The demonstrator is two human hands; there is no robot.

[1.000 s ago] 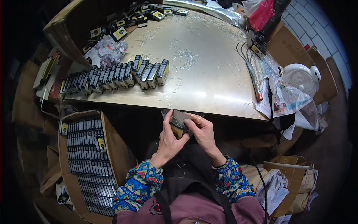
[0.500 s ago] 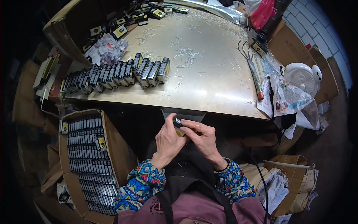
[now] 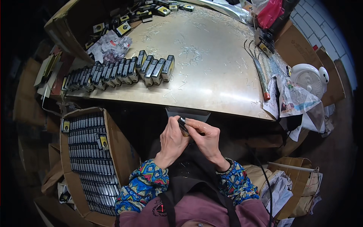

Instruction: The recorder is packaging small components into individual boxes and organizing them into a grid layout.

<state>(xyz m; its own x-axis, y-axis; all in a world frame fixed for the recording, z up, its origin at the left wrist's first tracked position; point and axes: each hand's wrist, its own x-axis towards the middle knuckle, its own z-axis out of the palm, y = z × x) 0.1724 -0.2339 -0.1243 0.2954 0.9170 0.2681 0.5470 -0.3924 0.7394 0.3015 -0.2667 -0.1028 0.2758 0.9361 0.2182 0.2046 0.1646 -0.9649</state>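
Just below the table's front edge, my left hand (image 3: pixel 172 140) is closed around a small black and yellow box (image 3: pixel 182 124). My right hand (image 3: pixel 205 137) pinches the same box from the other side, thumb and fingertips at its upper end. Most of the box is hidden behind my fingers. Beyond my hands, to the left, a long row of similar small boxes (image 3: pixel 124 72) stands on edge along the table (image 3: pixel 219 90). Small thin clear pieces (image 3: pixel 191 54) lie scattered over the tabletop.
At lower left, a cardboard carton (image 3: pixel 126 151) holds rows of small boxes. More small boxes (image 3: pixel 123 28) lie piled at the far left beside crumpled plastic (image 3: pixel 111 46). On the right are a red-ended rod (image 3: pixel 266 96), a white fan (image 3: pixel 308 79) and a black cable (image 3: pixel 269 189).
The box has turned in my fingers, so less of its yellow side shows. My left fingers have folded down closer over it. The view has shifted slightly.
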